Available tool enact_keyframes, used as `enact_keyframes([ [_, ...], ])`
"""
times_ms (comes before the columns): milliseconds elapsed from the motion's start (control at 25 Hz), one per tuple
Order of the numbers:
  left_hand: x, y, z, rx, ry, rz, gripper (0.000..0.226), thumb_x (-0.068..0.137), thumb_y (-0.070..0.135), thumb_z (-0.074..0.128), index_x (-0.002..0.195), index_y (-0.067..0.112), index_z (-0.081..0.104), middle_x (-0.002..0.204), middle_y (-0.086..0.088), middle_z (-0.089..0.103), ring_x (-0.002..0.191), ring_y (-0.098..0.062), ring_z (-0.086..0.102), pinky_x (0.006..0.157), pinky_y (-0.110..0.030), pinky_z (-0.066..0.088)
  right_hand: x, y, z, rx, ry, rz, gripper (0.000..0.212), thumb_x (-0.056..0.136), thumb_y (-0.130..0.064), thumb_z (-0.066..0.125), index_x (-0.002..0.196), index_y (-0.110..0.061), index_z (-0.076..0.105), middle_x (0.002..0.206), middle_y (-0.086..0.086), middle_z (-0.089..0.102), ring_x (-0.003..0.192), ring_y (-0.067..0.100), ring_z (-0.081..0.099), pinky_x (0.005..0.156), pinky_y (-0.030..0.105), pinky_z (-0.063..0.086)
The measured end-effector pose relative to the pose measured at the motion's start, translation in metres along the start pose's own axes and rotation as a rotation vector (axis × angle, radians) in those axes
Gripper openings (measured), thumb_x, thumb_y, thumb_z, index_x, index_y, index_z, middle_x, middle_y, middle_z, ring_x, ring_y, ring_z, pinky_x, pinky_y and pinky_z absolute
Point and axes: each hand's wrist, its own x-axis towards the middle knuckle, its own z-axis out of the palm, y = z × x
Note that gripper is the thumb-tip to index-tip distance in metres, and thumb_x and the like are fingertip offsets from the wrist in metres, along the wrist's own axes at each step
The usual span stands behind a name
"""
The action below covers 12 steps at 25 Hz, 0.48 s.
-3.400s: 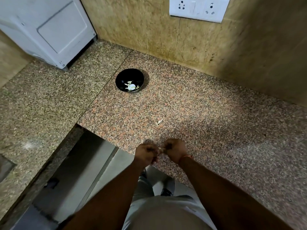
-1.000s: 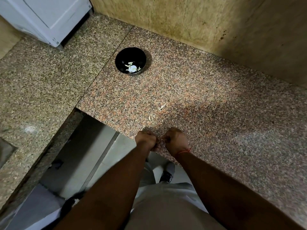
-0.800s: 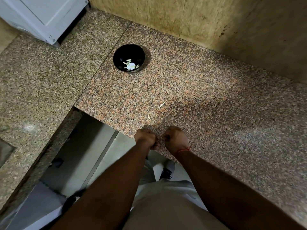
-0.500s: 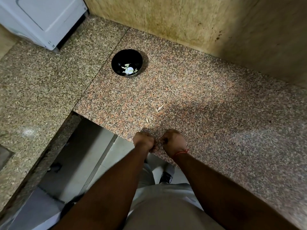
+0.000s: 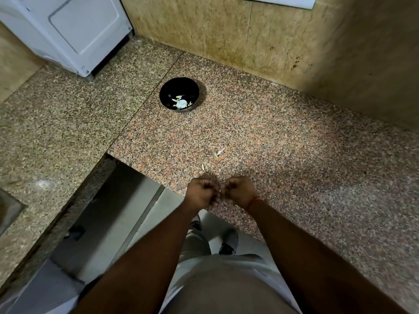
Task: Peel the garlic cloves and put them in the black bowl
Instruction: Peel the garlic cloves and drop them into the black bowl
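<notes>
The black bowl stands on the granite counter toward the back, with pale garlic pieces inside. My left hand and my right hand meet knuckle to knuckle over the counter's front edge, fingers curled. Between the fingertips they pinch a small pale garlic clove, mostly hidden by the fingers. The bowl lies well ahead and slightly left of both hands.
Bits of garlic skin lie on the counter just ahead of my hands. A white appliance stands at the back left corner. The tan wall runs along the back. Below the counter's cut-out the floor shows.
My hands have stayed together at the counter edge, working on the clove. A second scrap of skin landed on the counter since the earliest frame. The camera tilted up slightly.
</notes>
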Motion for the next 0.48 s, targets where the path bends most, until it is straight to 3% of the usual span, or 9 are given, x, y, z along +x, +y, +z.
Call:
enact_keyframes([
  [80,-0.005,0.006,-0.003,-0.074,-0.036,0.019,0.009,0.095,-0.010,0.062,0.097,-0.016,0.069,0.075,-0.027,0.071,0.051,-0.023,0.069,0.048,-0.030,0.058,-0.003,-0.002,-0.002,0.289,-0.023,0.095,0.011,0.083,0.007,0.076,0.087,-0.004,0.075,0.078,0.010,0.076,0.071,0.021,0.072,0.065,0.034,0.061],
  [200,-0.008,0.010,-0.005,-0.153,-0.075,0.033,0.013,0.094,-0.011,0.063,0.103,-0.019,0.066,0.082,-0.029,0.073,0.061,-0.029,0.073,0.057,-0.036,0.063,-0.006,-0.004,-0.005,0.472,-0.036,0.134,0.012,0.084,0.007,0.075,0.093,-0.001,0.074,0.087,0.020,0.076,0.078,0.032,0.072,0.075,0.050,0.063],
  [320,-0.008,0.011,-0.008,-0.204,-0.111,0.040,0.016,0.093,-0.010,0.063,0.106,-0.018,0.066,0.093,-0.033,0.073,0.072,-0.035,0.075,0.065,-0.040,0.065,-0.011,-0.010,-0.010,0.563,-0.056,0.125,0.015,0.084,0.009,0.073,0.098,0.003,0.072,0.092,0.020,0.076,0.080,0.031,0.074,0.069,0.044,0.062],
  [480,-0.009,0.015,-0.011,-0.175,-0.115,0.042,0.017,0.090,-0.011,0.067,0.106,-0.016,0.066,0.089,-0.032,0.073,0.071,-0.036,0.076,0.061,-0.040,0.064,-0.014,-0.018,-0.016,0.576,-0.086,0.127,0.021,0.085,0.011,0.068,0.105,0.007,0.069,0.100,0.023,0.075,0.085,0.035,0.074,0.071,0.045,0.063],
])
